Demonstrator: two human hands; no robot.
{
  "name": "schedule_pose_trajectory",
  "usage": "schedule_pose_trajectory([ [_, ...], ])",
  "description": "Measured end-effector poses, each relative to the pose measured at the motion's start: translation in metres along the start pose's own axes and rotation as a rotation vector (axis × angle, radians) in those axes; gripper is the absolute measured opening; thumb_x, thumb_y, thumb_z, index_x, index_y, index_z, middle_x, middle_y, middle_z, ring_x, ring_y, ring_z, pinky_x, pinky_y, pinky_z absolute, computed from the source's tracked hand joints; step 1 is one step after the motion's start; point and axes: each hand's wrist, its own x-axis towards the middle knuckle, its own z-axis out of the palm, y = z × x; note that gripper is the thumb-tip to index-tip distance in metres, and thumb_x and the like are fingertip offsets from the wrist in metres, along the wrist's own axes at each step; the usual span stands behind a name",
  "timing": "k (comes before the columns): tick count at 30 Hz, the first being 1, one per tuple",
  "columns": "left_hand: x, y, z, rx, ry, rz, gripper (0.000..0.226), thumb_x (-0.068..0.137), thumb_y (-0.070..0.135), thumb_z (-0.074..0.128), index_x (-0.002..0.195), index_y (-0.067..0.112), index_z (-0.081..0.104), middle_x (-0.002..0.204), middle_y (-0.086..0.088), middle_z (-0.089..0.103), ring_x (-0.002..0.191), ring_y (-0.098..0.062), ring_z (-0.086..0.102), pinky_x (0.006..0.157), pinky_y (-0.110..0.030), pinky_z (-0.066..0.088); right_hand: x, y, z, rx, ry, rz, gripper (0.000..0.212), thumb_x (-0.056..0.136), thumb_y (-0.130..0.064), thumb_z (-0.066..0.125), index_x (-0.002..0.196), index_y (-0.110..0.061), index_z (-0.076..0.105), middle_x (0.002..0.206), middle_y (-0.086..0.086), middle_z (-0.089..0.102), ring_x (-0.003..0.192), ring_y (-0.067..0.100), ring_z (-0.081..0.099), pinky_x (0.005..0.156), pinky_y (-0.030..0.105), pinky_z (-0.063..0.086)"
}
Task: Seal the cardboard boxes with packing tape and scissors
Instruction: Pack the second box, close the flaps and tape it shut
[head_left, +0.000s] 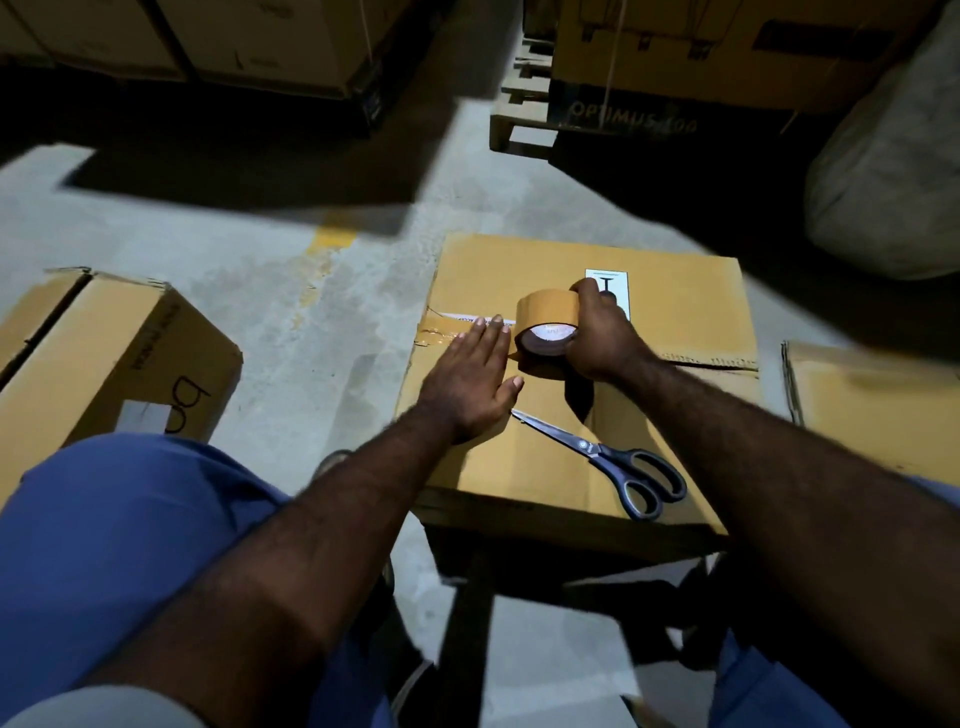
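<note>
Flat left hand (470, 382) on box (685, 317), right hand (605, 340) round tape roll (546, 317)

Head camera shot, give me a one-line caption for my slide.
Right hand holds a tape roll on the box seam, flat left hand presses the strip down, scissors lie nearby on the box.

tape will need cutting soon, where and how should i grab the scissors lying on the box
Take the scissors by the dark handle loops. They lie flat and closed on the box, loops at the near right, blades pointing toward the left hand. Probably best come from above on the near right side, away from the tips.
</note>
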Motion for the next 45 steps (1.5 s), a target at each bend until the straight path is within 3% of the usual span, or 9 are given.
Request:
schedule_pose_trajectory([
  [5, 0.006, 0.007, 0.002, 0.006, -0.016, 0.042, 0.075, 0.104, 0.054, 0.023, 0.162, 0.008, 0.009, 0.17, -0.01, 0.001, 0.157, -0.022, -0.003, 0.127, -0.039, 0.004, -0.006, 0.003, 0.017, 0.067, 0.082, 0.03, 0.057, 0.083, 0.001, 0.058, 0.137, -0.006, 0.04, 0.126, 0.022, 0.057, 0.114, 0.039, 0.056, 0.083, 0.036, 0.045],
  [10, 0.008, 0.01, 0.003, 0.007, -0.016, 0.022, 0.078, 0.103, 0.059, 0.022, 0.162, 0.009, 0.01, 0.17, -0.011, 0.0, 0.157, -0.022, -0.004, 0.127, -0.039, 0.004, -0.006, 0.001, 0.02, 0.065, 0.125, 0.02, 0.048, 0.085, 0.003, 0.056, 0.13, -0.006, 0.043, 0.125, 0.021, 0.056, 0.111, 0.039, 0.056, 0.085, 0.044, 0.051],
  [13, 0.006, 0.012, 0.002, -0.023, -0.025, 0.017, 0.081, 0.103, 0.061, 0.022, 0.162, 0.01, -0.004, 0.169, -0.008, -0.008, 0.156, -0.021, -0.008, 0.126, -0.037, 0.001, -0.008, 0.001, 0.016, 0.017, 0.112, 0.041, 0.05, 0.089, -0.009, 0.061, 0.133, -0.014, 0.04, 0.129, 0.016, 0.051, 0.111, 0.041, 0.058, 0.086, 0.046, 0.051],
  [17, 0.005, 0.011, 0.003, -0.006, -0.021, 0.023, 0.082, 0.102, 0.062, 0.021, 0.162, 0.012, -0.003, 0.17, -0.007, -0.008, 0.156, -0.02, -0.008, 0.127, -0.039, 0.005, -0.018, 0.006, 0.005, -0.146, 0.135, 0.067, 0.069, 0.084, -0.032, 0.078, 0.138, -0.021, 0.036, 0.135, 0.014, 0.045, 0.103, 0.042, 0.06, 0.079, 0.045, 0.048],
  [21, 0.004, 0.011, 0.003, -0.02, -0.02, 0.033, 0.082, 0.102, 0.062, 0.021, 0.162, 0.012, -0.001, 0.17, -0.006, -0.007, 0.156, -0.02, -0.007, 0.127, -0.04, 0.004, -0.02, 0.021, -0.013, -0.445, 0.182, 0.04, 0.068, 0.086, -0.045, 0.073, 0.138, -0.022, 0.035, 0.129, 0.017, 0.046, 0.094, 0.041, 0.061, 0.068, 0.04, 0.042],
  [24, 0.004, 0.013, 0.003, -0.027, -0.007, 0.028, 0.083, 0.101, 0.063, 0.021, 0.162, 0.011, 0.002, 0.17, -0.006, -0.005, 0.157, -0.021, -0.006, 0.127, -0.042, 0.006, -0.02, 0.024, -0.019, -0.485, 0.156, 0.012, 0.072, 0.087, -0.048, 0.07, 0.143, -0.021, 0.033, 0.128, 0.016, 0.049, 0.096, 0.041, 0.063, 0.069, 0.041, 0.043],
  [32, 0.026, 0.053, 0.005, -0.011, -0.026, 0.113, 0.083, 0.102, 0.063, 0.025, 0.162, 0.01, 0.005, 0.17, -0.007, -0.002, 0.157, -0.021, -0.004, 0.127, -0.039, 0.004, -0.026, 0.035, -0.016, 0.002, 0.233, 0.177, 0.095, 0.074, -0.038, 0.087, 0.151, -0.031, 0.031, 0.136, 0.008, 0.053, 0.115, 0.036, 0.059, 0.091, 0.045, 0.052],
  [39, 0.031, 0.063, 0.013, -0.009, -0.016, 0.117, 0.09, 0.098, 0.069, 0.025, 0.162, 0.01, 0.003, 0.17, -0.008, -0.003, 0.157, -0.022, -0.005, 0.126, -0.038, 0.0, -0.027, 0.042, -0.007, 0.247, 0.287, 0.258, 0.073, 0.086, -0.02, 0.074, 0.149, -0.025, 0.037, 0.137, 0.018, 0.058, 0.119, 0.036, 0.058, 0.093, 0.042, 0.05],
  [45, 0.03, 0.062, 0.012, -0.017, -0.017, 0.113, 0.093, 0.097, 0.073, 0.025, 0.162, 0.01, 0.002, 0.17, -0.007, -0.005, 0.157, -0.022, -0.006, 0.127, -0.04, 0.003, -0.023, 0.048, -0.006, 0.284, 0.322, 0.297, 0.073, 0.084, -0.016, 0.077, 0.146, -0.03, 0.039, 0.131, 0.015, 0.06, 0.112, 0.034, 0.062, 0.083, 0.035, 0.051],
])
